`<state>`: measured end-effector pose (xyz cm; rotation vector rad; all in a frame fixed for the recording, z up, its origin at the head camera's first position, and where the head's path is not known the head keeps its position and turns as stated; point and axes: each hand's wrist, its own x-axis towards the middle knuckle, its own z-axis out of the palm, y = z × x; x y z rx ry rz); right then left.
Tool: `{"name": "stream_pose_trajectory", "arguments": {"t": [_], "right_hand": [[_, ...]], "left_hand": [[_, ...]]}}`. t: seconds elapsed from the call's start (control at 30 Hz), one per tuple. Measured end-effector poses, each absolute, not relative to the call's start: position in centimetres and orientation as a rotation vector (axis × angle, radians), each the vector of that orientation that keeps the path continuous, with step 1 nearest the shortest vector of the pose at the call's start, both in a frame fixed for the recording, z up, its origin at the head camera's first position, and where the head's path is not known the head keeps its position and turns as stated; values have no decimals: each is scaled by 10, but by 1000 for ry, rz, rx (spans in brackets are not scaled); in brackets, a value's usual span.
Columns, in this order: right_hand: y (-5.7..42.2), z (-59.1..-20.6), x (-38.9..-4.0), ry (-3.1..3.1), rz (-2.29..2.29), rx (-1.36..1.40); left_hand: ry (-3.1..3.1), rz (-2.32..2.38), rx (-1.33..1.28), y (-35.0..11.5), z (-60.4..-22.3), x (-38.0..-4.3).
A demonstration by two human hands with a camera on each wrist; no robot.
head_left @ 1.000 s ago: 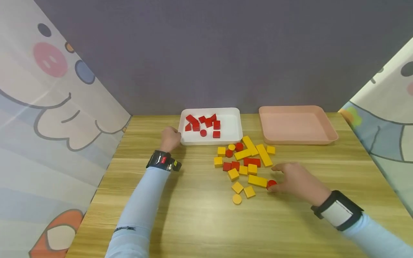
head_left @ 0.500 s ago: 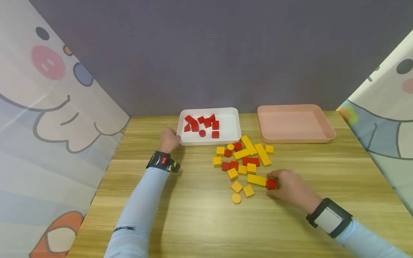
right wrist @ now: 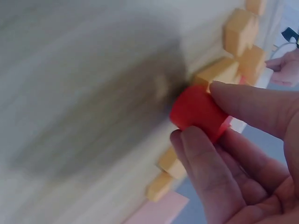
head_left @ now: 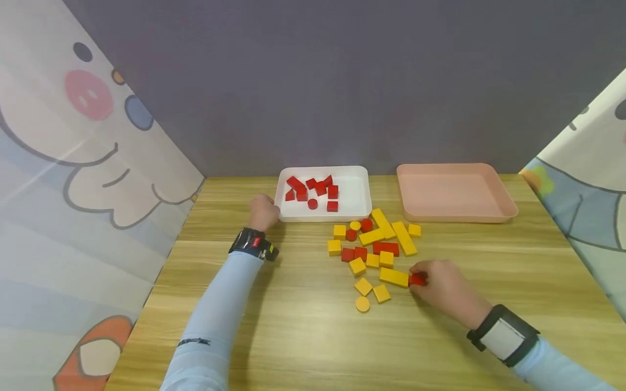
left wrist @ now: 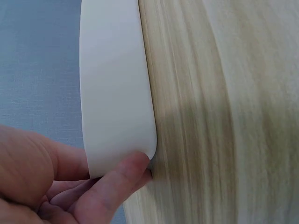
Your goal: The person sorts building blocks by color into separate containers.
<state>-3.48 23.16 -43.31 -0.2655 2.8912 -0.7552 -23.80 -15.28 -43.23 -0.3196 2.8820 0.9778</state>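
Note:
My right hand pinches a red cylinder block between thumb and fingers, just past the end of a long yellow block. In the right wrist view the cylinder is tilted, its shadow falling across the wood. At the left, my left hand holds the near-left corner of a white tray. The left wrist view shows thumb and fingers on either side of that tray's wall. Several red blocks of mixed shapes lie inside the tray.
Yellow and red blocks are scattered mid-table, among them a red bar, a yellow disc and a yellow bar. A pink tray stands at the back right, against the grey wall. Printed cloth borders the left side.
My right hand's spread fingers have closed on the red cylinder, which now looks tilted in the grasp. The left hand stays at the white tray. The head view has shifted slightly.

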Motion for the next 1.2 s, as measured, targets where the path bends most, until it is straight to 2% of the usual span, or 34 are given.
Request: {"name": "stream_pose_trajectory", "arguments": {"t": [0.27, 0.57, 0.87, 1.2], "right_hand": [[223, -393, -72, 2890, -743, -225], [180, -357, -159, 2959, -813, -244], [149, -380, -238, 2908, -852, -152], [146, -413, -280, 2956, -774, -175]], "left_hand": [[2919, 980, -318, -154, -429, -245], [2916, 964, -365, -157, -424, -247], [2973, 955, -342, -154, -436, -241], [2979, 924, -381, -147, -434, -237]]}}
